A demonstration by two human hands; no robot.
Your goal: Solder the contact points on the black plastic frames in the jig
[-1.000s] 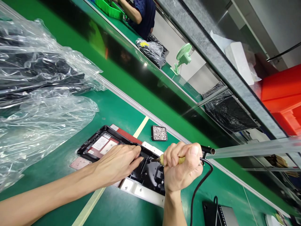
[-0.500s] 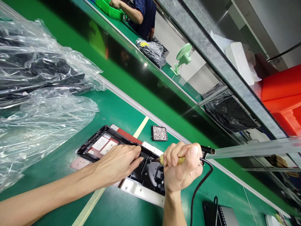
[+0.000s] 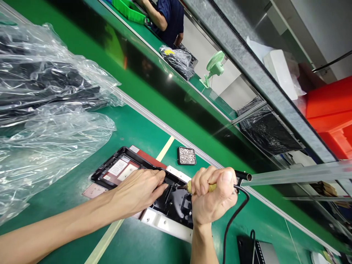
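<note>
My right hand (image 3: 214,194) is wrapped round the yellow handle of a corded tool (image 3: 189,186), whose thin tip points left into a black plastic frame (image 3: 176,207). A black cord runs down from the tool. My left hand (image 3: 145,189) lies over the frame's middle with its fingers bent together; what the fingertips hold, if anything, is hidden. The frame rests on a white and reddish-brown fixture (image 3: 165,223). Just beyond it sits a small black tray (image 3: 187,156) full of tiny metal parts.
Clear plastic bags with black parts (image 3: 49,84) cover the left side. A metal rail (image 3: 165,126) crosses behind the fixture. A black and grey box (image 3: 261,251) stands lower right. Across the divider are a person (image 3: 170,22), a green basket (image 3: 128,11) and a fan (image 3: 215,64).
The person across the divider has moved the arm slightly at the green basket. My hands and the tool show almost no movement.
</note>
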